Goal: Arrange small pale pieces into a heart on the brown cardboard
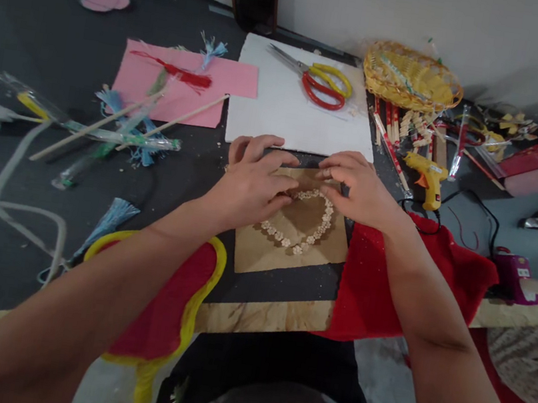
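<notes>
A heart-shaped outline of small cream flowers [325, 222] lies on a square of brown paper [260, 259] in front of me. My left hand [257, 183] rests over the paper's upper left part, fingers apart and bent, the lower fingertips at the flowers. From the other side, my right hand [359, 189] reaches over the upper right corner. Its fingers are curved and apart, with the thumb beside the top flowers. Nothing shows clearly in either hand, and my hands hide part of the outline's upper left.
Behind the paper, red-and-yellow scissors [324, 87] lie on a white board [256, 115]. A yellow glue gun [427, 178], a wicker basket [408, 81] and red cloth [372, 284] are on the right. Sticks, tassels and pink paper [133, 77] lie left; a yellow-rimmed red fan [167, 307] overlaps the table edge.
</notes>
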Action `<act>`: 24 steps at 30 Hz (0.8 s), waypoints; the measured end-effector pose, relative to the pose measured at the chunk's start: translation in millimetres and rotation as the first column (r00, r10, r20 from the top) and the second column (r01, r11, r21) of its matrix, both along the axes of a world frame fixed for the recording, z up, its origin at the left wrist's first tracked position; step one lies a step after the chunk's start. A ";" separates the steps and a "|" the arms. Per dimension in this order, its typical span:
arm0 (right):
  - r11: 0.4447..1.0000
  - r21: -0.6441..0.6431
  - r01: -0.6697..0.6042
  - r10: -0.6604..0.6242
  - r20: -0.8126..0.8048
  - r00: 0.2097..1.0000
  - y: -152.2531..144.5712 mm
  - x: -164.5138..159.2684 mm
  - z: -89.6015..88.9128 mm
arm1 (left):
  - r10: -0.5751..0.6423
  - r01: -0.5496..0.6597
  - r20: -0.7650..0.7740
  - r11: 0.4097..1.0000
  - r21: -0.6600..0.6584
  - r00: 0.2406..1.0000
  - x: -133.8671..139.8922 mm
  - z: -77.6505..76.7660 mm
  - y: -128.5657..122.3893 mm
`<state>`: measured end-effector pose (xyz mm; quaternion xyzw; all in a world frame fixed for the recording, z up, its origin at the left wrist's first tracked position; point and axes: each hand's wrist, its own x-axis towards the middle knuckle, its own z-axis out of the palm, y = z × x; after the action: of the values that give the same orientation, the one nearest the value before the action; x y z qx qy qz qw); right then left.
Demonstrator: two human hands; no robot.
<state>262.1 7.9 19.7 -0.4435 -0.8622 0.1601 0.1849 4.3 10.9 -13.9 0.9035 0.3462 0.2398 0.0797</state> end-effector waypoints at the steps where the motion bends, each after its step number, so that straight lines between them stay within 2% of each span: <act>1: 1.000 0.019 0.011 -0.010 -0.027 1.000 0.9 1.6 0.8 | 0.011 -0.011 0.006 1.000 0.004 1.000 -0.2 0.7 -0.2; 4: 0.998 0.062 0.030 -0.025 -0.084 0.996 3.0 3.4 4.1 | 0.056 -0.056 0.019 0.998 0.008 0.998 -3.0 6.8 -0.2; 9: 0.993 0.108 0.053 -0.042 -0.099 0.994 0.7 -0.5 7.7 | 0.163 -0.163 -0.006 0.987 -0.007 0.987 -14.9 28.5 3.8; 14: 0.989 0.141 0.045 -0.037 -0.065 0.997 -12.3 6.6 8.6 | 0.117 -0.119 -0.094 0.993 -0.015 0.989 -20.6 43.7 -9.3; 18: 0.989 0.138 0.051 -0.046 -0.036 0.998 -31.2 18.2 6.0 | 0.051 -0.049 -0.243 0.999 0.014 0.969 -13.6 44.0 -44.6; 21: 0.989 0.126 0.076 -0.072 -0.036 0.997 -46.0 22.9 1.2 | 0.124 -0.104 -0.333 0.992 0.077 0.935 -8.8 40.0 -67.9; 24: 0.988 0.125 0.090 -0.086 -0.041 0.995 -56.8 21.6 -3.2 | 0.151 -0.125 -0.341 0.987 0.098 0.928 -7.5 35.6 -76.7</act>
<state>283.6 -48.9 16.4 -0.4657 -0.8468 0.1047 0.2349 -3.2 -65.8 21.6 0.9074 0.4083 0.0941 -0.0334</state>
